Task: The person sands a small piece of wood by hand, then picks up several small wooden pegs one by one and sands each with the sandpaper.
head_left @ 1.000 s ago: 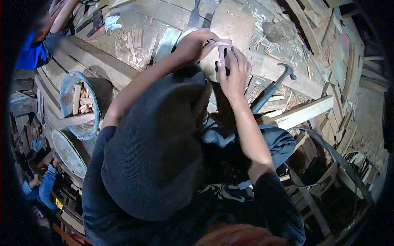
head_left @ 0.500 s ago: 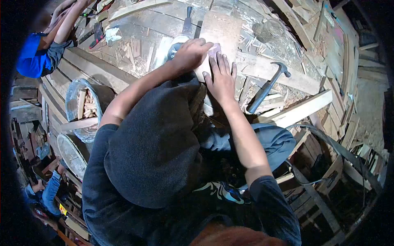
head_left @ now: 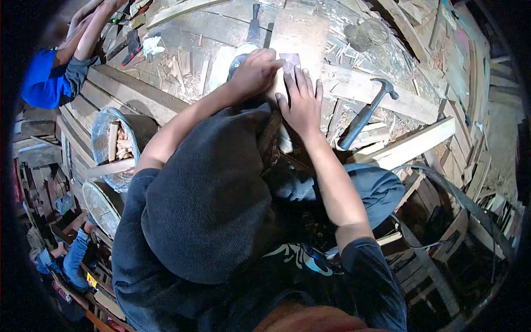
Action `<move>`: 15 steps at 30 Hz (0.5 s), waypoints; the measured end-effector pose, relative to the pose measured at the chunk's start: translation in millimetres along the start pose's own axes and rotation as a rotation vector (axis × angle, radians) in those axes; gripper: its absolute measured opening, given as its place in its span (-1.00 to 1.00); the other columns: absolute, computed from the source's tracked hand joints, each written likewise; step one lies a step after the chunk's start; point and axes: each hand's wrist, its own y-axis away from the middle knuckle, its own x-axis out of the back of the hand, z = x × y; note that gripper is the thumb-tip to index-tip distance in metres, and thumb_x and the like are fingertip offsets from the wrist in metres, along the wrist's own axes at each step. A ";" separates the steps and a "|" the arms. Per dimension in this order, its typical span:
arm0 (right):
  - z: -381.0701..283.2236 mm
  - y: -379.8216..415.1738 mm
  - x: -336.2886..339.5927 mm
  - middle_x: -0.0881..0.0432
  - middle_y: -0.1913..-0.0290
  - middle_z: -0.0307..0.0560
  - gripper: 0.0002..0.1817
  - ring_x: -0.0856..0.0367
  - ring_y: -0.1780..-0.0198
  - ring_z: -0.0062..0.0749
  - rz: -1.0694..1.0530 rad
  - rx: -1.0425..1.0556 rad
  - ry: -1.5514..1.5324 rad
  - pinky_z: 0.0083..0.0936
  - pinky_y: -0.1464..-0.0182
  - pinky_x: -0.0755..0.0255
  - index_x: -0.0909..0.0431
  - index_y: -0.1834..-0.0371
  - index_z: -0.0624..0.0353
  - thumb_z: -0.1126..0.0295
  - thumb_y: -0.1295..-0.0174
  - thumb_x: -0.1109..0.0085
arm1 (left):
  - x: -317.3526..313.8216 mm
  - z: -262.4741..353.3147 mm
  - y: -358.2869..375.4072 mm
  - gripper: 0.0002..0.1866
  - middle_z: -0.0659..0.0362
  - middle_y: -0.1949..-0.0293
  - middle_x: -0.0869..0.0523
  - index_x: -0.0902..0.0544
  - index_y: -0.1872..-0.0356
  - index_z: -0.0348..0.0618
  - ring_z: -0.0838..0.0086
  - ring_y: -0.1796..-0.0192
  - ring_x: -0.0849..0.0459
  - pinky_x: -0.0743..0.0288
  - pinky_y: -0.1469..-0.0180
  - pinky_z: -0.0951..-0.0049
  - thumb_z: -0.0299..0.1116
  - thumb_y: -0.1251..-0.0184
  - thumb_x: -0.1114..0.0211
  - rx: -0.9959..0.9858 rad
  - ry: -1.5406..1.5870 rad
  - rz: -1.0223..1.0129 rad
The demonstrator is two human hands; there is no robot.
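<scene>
A pale wooden board (head_left: 301,34) lies lengthwise in front of me. On it rests a small flat purplish piece (head_left: 289,62). My right hand (head_left: 303,105) is spread flat on the board, its fingertips at the lower edge of the purplish piece. Curled closed, my left hand (head_left: 254,73) sits at the left side of that piece, knuckles up. Whatever its fingers grip is hidden from view. Behind the left hand stands a chisel-like tool with a dark handle (head_left: 255,21). To the right, a claw hammer (head_left: 362,119) lies on the wood scraps.
Two buckets (head_left: 145,135) stand at the left, one holding wood offcuts. A glass-like jar (head_left: 371,34) is at the upper right. Planks (head_left: 417,145) and shavings surround the work spot. Another person in blue (head_left: 41,80) sits at the upper left.
The view has shifted slightly. My left hand has drawn a little back to the left, and more of the purplish piece shows above my right fingertips.
</scene>
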 end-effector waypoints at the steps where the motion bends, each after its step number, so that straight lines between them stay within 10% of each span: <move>1: 0.4 0.5 0.9 -0.31 -0.49 0.10 -0.33 -0.23 -0.53 -0.03 0.002 -0.006 -0.004 0.17 -0.52 0.10 -0.37 -0.44 0.04 0.11 -0.27 -0.23 | -0.8 0.1 -0.5 -0.79 -0.05 0.27 -0.59 -0.67 0.16 -0.17 0.03 0.07 -0.62 -0.49 -0.03 0.12 -0.46 -0.16 -0.23 -0.020 0.010 0.014; 15: -1.8 -1.1 3.6 -0.31 -0.49 0.11 -0.35 -0.22 -0.52 0.00 -0.035 -0.006 0.009 0.18 -0.52 0.09 -0.36 -0.45 0.03 0.09 -0.30 -0.19 | -10.4 -5.7 -10.9 -0.70 0.02 0.41 -0.49 -0.69 0.15 -0.14 0.07 0.27 -0.53 -0.40 0.23 0.16 -0.55 -0.03 -0.26 -0.151 0.115 0.162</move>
